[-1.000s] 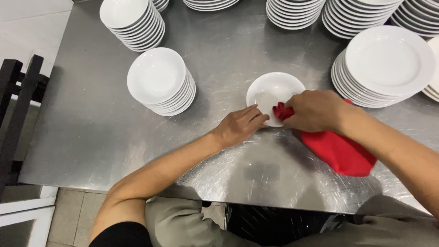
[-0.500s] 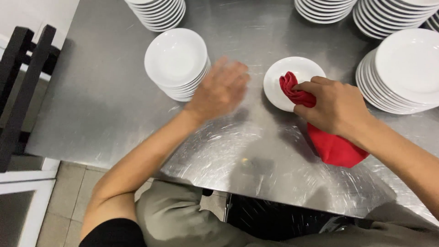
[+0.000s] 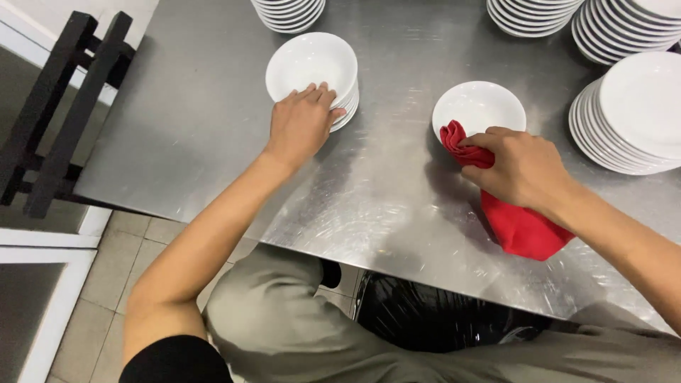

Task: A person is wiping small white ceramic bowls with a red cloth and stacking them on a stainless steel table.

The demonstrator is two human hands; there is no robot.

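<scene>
My left hand rests on the near rim of a stack of white bowls, fingers curled over the top bowl's edge. My right hand grips a red cloth, whose bunched end presses against the near rim of a single white bowl standing on the steel table. The cloth's loose end trails down under my wrist toward the table's front edge.
Stacks of white plates stand at the right, with more stacks along the back and a bowl stack at the top. A black frame is left of the table. A black bin sits under the table.
My left hand has left the single bowl and moved left onto the bowl stack. My right hand stays at the single bowl with the cloth.
</scene>
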